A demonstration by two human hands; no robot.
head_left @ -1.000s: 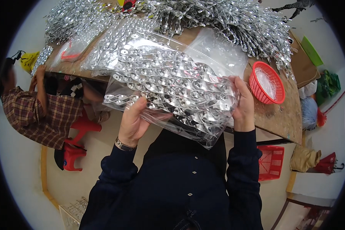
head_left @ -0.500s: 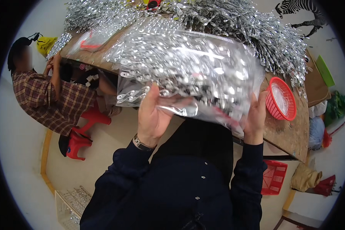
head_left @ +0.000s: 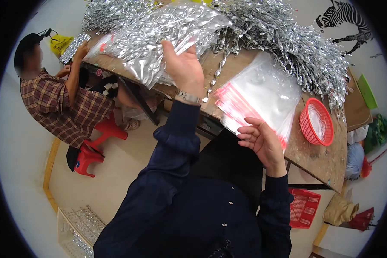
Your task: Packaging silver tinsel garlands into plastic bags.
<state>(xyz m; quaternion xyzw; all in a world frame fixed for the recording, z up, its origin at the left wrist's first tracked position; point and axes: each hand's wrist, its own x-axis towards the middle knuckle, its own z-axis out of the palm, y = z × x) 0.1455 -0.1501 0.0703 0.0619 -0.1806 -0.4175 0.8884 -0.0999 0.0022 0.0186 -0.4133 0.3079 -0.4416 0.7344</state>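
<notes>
My left hand (head_left: 184, 69) reaches forward at the near edge of a clear plastic bag (head_left: 176, 26) full of silver twisted strips. Its thumb lies over the film and the other fingertips are partly hidden by the bag, which it grips. The bag slopes across the pile on the table. My right hand (head_left: 264, 144) is open and holds nothing, its fingers loosely bent above the near edge of a fanned stack of clear bags with red edges (head_left: 262, 92). A single silver twisted strip (head_left: 215, 79) lies between the filled bag and the stack.
Heaps of silver twisted strips (head_left: 284, 47) cover the back of the wooden table (head_left: 316, 165). A red basket (head_left: 316, 121) with clear strands stands at right. A person in a checked shirt (head_left: 51, 96) sits at left on a red stool (head_left: 88, 159). A red crate (head_left: 304, 208) is below the table.
The filled bag has moved forward and left from before me onto the table pile, with my left hand. My right hand has let go of it, uncovering the stack of bags.
</notes>
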